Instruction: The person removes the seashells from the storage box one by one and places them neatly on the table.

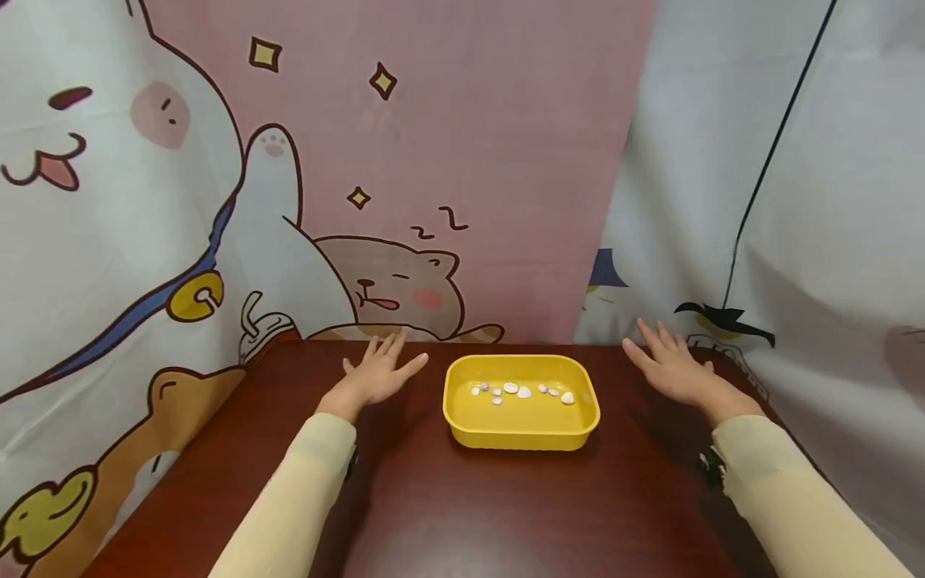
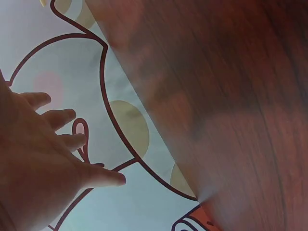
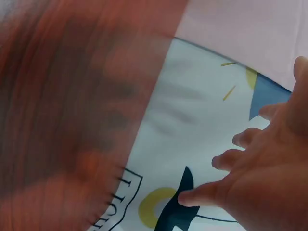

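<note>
A yellow rectangular plastic tray (image 1: 520,441) stands on the dark red-brown wooden table. Several small white and pale purple pieces (image 1: 511,388), shaped like shells or pebbles, lie scattered on its floor. To the left of the tray, my left hand (image 1: 373,377) is held over the table with fingers spread and nothing in it. My right hand (image 1: 674,371) is held likewise on the tray's other side, its fingers outstretched and holding nothing. Both wrist views show the left hand (image 2: 43,154) and right hand (image 3: 262,173) with spread fingers; the tray is outside those views.
A cartoon-printed cloth (image 1: 491,160) hangs behind the table (image 1: 506,514) and down both sides. Pale yellow sleeves (image 1: 303,490) cover both forearms, and a dark band (image 1: 711,464) shows under the right cuff.
</note>
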Demonstrator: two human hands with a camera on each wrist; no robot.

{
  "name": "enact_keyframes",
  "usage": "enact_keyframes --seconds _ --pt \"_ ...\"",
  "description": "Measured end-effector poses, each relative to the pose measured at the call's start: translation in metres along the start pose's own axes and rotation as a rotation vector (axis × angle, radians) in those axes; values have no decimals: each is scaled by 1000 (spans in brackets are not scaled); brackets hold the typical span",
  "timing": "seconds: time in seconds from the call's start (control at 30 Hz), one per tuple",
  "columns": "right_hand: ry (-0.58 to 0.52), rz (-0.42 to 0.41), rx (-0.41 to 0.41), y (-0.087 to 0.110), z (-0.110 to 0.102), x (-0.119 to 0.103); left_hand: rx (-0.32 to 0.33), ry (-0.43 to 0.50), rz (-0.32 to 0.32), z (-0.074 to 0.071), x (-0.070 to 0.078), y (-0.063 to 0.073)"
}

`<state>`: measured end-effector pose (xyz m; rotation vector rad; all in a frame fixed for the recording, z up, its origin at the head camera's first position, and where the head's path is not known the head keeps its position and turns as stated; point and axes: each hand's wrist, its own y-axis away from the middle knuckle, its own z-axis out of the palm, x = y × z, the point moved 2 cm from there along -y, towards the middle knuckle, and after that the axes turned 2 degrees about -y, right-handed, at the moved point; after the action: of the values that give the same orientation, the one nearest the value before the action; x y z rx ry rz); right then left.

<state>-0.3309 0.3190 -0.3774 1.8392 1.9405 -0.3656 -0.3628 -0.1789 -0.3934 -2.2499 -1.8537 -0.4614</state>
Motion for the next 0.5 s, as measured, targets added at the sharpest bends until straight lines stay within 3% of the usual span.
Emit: enact_keyframes --seconds 0.23,0.5 --pt "-170 -143 -49 0 -10 -20 -26 0 25 1 12 -2" --pt "-352 -208 -150 -1 -17 -77 -59 24 64 2 31 -4"
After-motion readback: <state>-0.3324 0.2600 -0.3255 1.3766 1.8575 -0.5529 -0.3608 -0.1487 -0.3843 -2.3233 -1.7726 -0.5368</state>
